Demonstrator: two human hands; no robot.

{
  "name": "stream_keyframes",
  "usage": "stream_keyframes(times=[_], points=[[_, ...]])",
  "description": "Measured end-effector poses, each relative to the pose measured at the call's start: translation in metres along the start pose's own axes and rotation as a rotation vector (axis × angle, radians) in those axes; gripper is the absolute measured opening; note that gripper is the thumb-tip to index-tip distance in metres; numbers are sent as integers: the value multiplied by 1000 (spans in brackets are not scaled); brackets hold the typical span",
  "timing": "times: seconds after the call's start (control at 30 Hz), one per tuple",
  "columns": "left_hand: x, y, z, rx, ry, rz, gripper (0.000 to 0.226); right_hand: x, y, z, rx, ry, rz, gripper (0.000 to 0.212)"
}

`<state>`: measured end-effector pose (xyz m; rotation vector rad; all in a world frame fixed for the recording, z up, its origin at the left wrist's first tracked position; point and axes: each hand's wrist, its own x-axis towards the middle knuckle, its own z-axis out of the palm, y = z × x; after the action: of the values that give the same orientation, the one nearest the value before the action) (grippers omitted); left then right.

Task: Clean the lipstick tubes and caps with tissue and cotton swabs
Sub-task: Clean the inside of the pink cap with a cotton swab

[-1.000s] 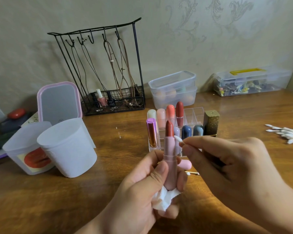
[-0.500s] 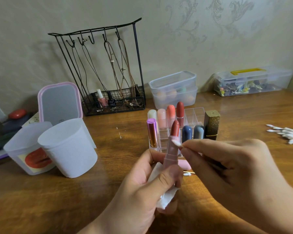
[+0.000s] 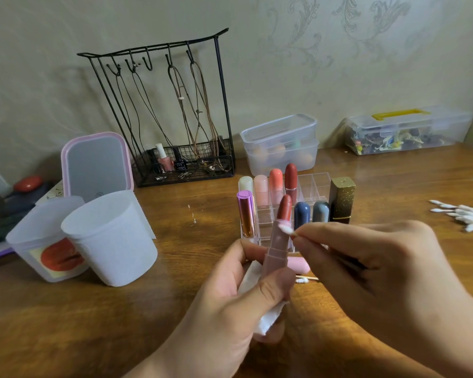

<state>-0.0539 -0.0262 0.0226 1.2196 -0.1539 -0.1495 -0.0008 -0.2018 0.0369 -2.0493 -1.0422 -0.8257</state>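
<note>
Lipstick tube [image 3: 277,241]: pink, red bullet exposed, now tilted right, held above the bench [image 3: 93,323].
Left hand [image 3: 230,309]: grips tube with tissue [image 3: 250,276].
Right hand [image 3: 380,268]: pinches cotton swab [image 3: 286,230], whose tip has dropped from the bullet to the tube's rim.

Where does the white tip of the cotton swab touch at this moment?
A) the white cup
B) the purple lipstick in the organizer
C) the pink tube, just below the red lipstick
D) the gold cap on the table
C: the cotton swab, pinched by the right hand, meets the upper rim of the pink tube that the left hand holds.
</note>
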Motion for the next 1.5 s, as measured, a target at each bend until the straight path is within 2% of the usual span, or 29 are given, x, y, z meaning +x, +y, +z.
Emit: stream_keyframes(times=[0.3,0.47,0.63,0.8,1.0,1.23,1.4,1.5], points=[[-3,3,3,-61,1,-63,14,1,2,0,15,-23,40,14],[-3,2,5,-66,51,-60,26,1,1,1,32,-46,21,9],[-5,2,10,-188,125,-22,40,2,2,0,48,-81,19,17],[-5,-1,4,-146,79,-61,45,1,1,0,65,-83,20,15],[0,-2,-1,3,-1,-90,29,0,2,2,47,-95,42,13],[-2,-1,-1,-172,-16,-143,24,-1,0,3,29,-88,28,10],[-3,-1,0,-183,-22,-155,24,0,-1,3,16,-70,30,12],[-2,-2,-3,-202,-85,-143,28,0,0,4,-11,-69,46,15]])
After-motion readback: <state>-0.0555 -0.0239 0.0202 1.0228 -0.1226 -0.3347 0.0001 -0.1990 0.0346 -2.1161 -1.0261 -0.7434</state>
